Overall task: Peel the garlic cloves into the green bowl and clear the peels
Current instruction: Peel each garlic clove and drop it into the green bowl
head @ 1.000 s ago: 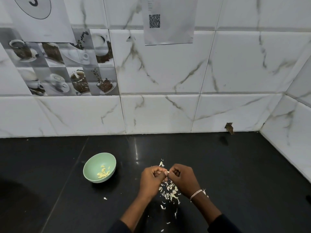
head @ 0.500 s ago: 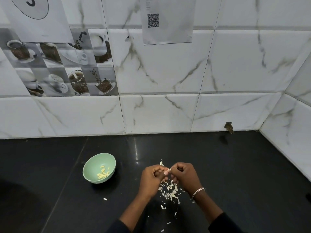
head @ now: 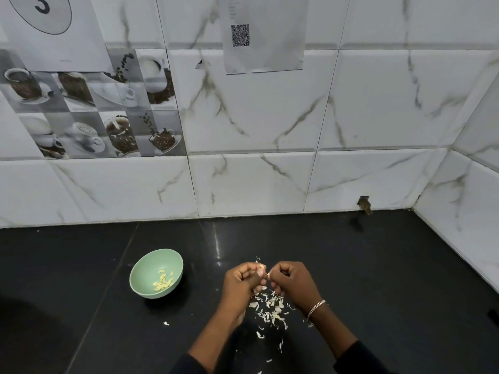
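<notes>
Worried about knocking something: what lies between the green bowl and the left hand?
Only bare black counter between green bowl and left hand, per the head view.

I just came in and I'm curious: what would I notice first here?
The left hand and right hand meet low in the middle, both pinching a clove. White peels lie scattered under them on the black counter. A green bowl holding peeled cloves sits to their left.
</notes>
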Available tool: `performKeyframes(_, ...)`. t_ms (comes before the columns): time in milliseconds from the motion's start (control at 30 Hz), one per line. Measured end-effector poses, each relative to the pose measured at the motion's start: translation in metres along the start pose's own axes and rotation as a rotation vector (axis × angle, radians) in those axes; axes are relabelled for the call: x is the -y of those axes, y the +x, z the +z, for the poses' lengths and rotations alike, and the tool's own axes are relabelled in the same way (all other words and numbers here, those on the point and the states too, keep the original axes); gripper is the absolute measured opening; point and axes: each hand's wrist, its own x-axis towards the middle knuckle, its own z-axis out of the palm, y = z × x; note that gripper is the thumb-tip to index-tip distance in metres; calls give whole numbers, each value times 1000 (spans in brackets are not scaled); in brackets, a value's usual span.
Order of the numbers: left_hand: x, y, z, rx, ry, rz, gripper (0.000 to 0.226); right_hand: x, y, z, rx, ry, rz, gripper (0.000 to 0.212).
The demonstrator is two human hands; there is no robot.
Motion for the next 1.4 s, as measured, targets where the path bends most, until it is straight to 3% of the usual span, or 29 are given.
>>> performKeyframes(200, -1, 4, 1, -6, -130, -49, 14, -6, -5, 1, 49, -181, 25, 21)
performKeyframes(400, 2, 3, -3, 7, -77, -14, 13, -17, -1, -2, 29, -254, 42, 33)
performKeyframes(533, 3, 1, -4, 9, -18, 11, 10, -22, 4, -5, -42, -371, -1, 12)
performKeyframes(633, 3, -1, -5, 9, 9, 21, 10, -21, 5, -7, -67, -354, -26, 12)
performKeyframes(833, 0, -1, -7, -1, 51, 39, 14, -2, 3, -6, 7, -41, -79, 7)
performKeyframes(1400, -4, -2, -6, 8, 192, 111, 8, -4, 5, -4, 45, -8, -74, 6)
